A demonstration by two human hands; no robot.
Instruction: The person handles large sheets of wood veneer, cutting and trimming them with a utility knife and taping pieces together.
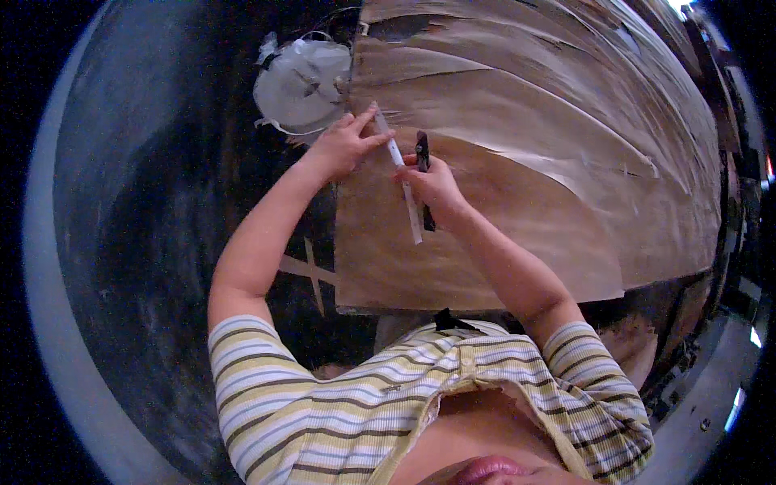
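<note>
A long, narrow white strip [413,212], perhaps a ruler, lies slantwise over a brown paper sheet [517,242] near the table's left edge. My left hand [343,147] holds the strip's far end, with thumb and forefinger spaced along it. My right hand [436,184] is closed around a slim black tool [423,149] that sticks out above and below the fist. The tool's exact kind cannot be made out. The fingertips of this hand touch the middle of the strip.
Brown paper sheets [517,97] with wrinkles and raised edges cover the table. At the far left, beside the table edge, is a whitish translucent plastic bag [299,89]. Crossed tan strips [311,271] lie low on the left, over a dark surface [162,242].
</note>
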